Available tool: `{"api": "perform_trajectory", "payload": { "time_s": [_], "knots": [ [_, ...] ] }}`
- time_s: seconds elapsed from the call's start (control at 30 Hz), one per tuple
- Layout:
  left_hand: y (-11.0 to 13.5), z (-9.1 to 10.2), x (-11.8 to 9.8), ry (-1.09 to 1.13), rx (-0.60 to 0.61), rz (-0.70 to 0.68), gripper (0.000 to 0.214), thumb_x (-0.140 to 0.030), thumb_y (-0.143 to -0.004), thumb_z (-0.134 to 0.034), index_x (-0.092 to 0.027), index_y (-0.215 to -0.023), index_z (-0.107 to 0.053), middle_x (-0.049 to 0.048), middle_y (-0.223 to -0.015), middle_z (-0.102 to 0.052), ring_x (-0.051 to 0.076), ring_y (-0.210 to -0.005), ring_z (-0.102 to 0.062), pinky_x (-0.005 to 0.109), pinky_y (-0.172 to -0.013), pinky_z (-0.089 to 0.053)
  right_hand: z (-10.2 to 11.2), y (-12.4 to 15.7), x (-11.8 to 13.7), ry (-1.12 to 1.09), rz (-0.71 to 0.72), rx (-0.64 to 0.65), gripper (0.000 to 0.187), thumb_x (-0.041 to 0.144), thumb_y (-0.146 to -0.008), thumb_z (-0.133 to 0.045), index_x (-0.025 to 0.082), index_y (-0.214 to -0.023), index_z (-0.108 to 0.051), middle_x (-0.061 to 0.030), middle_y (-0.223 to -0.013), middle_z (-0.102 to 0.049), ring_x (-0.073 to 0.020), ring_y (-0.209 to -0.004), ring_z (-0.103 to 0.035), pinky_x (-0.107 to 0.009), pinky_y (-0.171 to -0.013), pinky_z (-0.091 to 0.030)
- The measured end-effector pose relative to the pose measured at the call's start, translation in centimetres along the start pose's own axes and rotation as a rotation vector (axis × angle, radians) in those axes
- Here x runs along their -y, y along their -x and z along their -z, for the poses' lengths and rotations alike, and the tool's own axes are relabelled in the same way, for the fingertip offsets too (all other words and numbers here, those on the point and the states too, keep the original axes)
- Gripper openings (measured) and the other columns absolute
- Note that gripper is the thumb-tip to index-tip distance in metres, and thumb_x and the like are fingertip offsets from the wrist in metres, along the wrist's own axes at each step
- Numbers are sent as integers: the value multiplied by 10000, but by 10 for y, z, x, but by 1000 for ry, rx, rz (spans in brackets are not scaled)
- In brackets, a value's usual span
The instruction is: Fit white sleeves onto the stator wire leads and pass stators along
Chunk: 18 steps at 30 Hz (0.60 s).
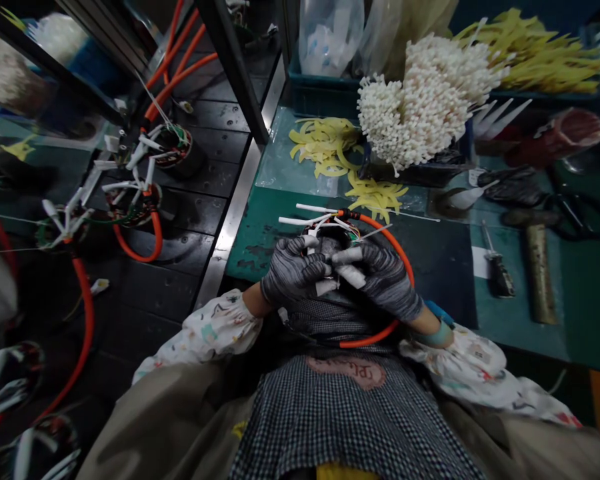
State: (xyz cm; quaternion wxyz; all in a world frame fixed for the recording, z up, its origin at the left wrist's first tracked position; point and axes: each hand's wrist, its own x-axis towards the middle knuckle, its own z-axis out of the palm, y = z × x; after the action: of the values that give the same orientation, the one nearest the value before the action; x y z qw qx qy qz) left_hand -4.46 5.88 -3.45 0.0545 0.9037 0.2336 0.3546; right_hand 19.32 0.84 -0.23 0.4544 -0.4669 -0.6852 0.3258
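Note:
Both my hands wear grey knit gloves and meet just above my lap at the near edge of the green bench (445, 260). My left hand (293, 270) is closed around a round coil part with wires (333, 233). My right hand (387, 277) is closed on white sleeve tubes (349, 265) pinched at the fingertips. An orange cable (397, 247) loops from the coil part around my right wrist and back under it. Several white sleeved leads stick out from the part's far side.
A bundle of white tubes (427, 107) and yellow strips (535, 57) stand in bins at the back. Loose yellow pieces (375, 197) lie mid-bench. A hammer (537, 263), screwdriver (497, 263) and scissors (583, 213) lie right. Several wired coils with orange cables (135, 200) sit on the dark conveyor left.

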Motion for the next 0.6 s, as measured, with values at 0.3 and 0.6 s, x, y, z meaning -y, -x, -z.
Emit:
{"api": "perform_trajectory", "payload": {
  "time_s": [0.3, 0.6],
  "knots": [
    [-5, 4, -4, 51, 3, 51, 203, -471, -925, -776, -270, -915, -809, 34, -871, -829, 302, -1018, -770, 463, -857, -625, -5, 35, -11, -150, -298, 130, 278, 541, -963, -825, 288, -1078, -832, -26, -1021, -855, -259, -965, -798, -446, -931, -651],
    [-7, 1, -15, -20, -128, 65, 167, -379, -885, -857, -312, -1015, -778, -2, -930, -835, 286, -1128, -753, 464, -963, -618, -36, -18, 4, -80, -56, -195, 237, 501, -1041, -643, 312, -974, -768, -23, -1014, -795, -237, -987, -771, -442, -951, -658]
  ]
}}
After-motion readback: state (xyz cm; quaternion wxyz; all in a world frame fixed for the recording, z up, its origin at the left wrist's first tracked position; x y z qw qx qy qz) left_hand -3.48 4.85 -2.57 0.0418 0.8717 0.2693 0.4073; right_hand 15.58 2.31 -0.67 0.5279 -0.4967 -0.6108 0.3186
